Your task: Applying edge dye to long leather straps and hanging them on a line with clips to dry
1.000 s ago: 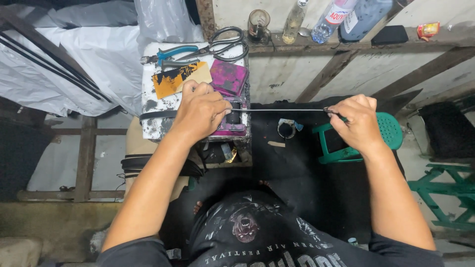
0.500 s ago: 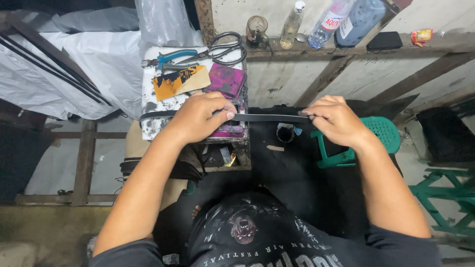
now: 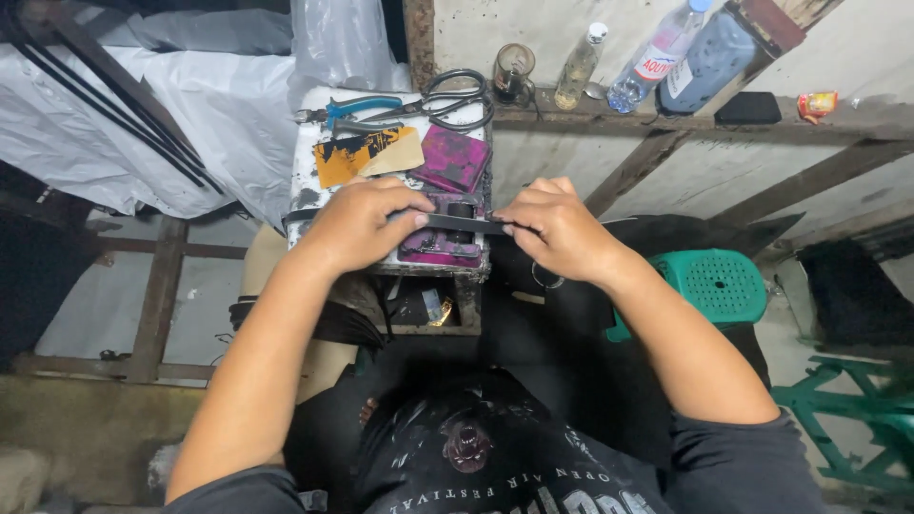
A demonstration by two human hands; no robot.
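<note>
On my little work stand (image 3: 314, 143), my left hand (image 3: 357, 228) and right hand (image 3: 557, 228) pinch a thin black strap (image 3: 462, 223) that looks light and bendy, best held near its ends.

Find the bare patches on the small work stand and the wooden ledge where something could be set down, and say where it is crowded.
On the work stand, almost nothing is bare: pliers and scissors fill the back, cards the middle, and the left hand and right hand pinch a dark strip across the front. The wooden ledge is bare past the orange packet.
</note>
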